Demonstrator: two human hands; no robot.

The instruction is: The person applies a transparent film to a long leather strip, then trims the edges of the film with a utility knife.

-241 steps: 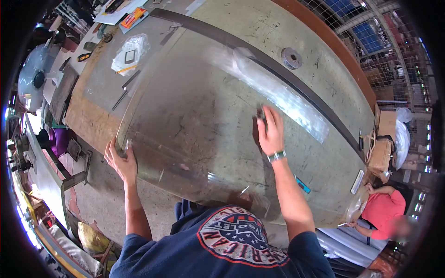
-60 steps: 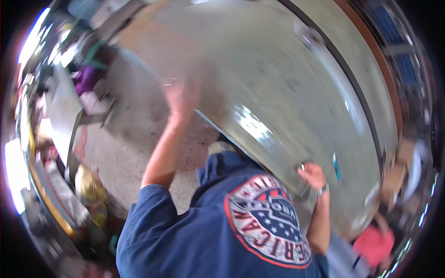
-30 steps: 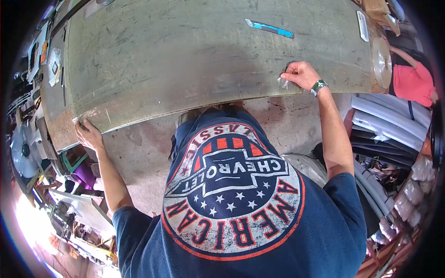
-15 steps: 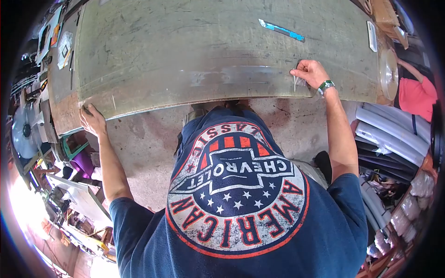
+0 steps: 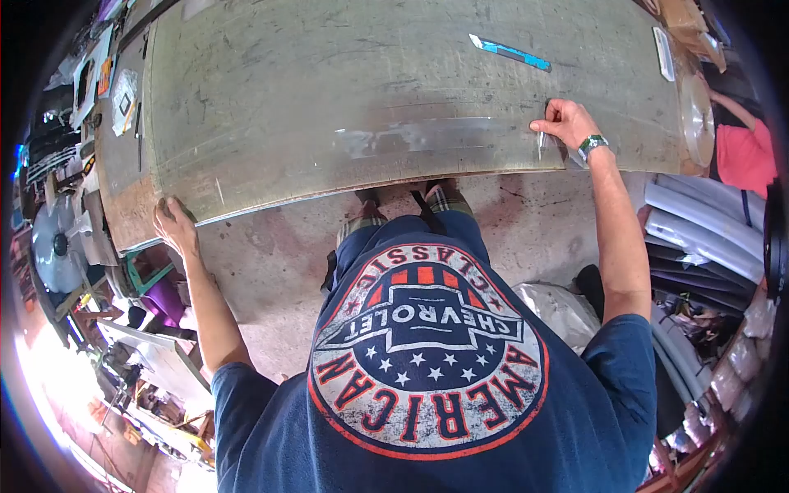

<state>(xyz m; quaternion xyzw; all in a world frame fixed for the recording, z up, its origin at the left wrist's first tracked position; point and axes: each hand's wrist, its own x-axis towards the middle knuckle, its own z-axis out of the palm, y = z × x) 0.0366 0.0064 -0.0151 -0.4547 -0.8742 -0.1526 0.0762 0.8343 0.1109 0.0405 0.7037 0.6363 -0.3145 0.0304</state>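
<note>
A clear plastic sheet (image 5: 427, 131) lies along the front of the worktable (image 5: 312, 74), showing mostly by its glints. My right hand (image 5: 571, 123), with a green-banded watch on the wrist, is closed in a pinch on the sheet near its right end. At the table's front left corner, my left hand (image 5: 177, 226) has its fingers bent over the edge, seemingly gripping the sheet's other end; the film itself is hard to make out there. Beyond my right hand lies a blue and black utility knife (image 5: 511, 52), its blade pointing left.
A white rectangular piece (image 5: 662, 54) and a roll of clear tape or film (image 5: 697, 123) are at the table's right end. Long wrapped rolls (image 5: 707, 214) are stacked below. Another person's pink-red sleeve (image 5: 744, 156) shows at right. A fan (image 5: 59, 242) stands at left.
The view has shifted slightly, so the table and both hands appear a little farther right. My right hand keeps its pinch and my left hand stays at the corner. The knife lies still.
</note>
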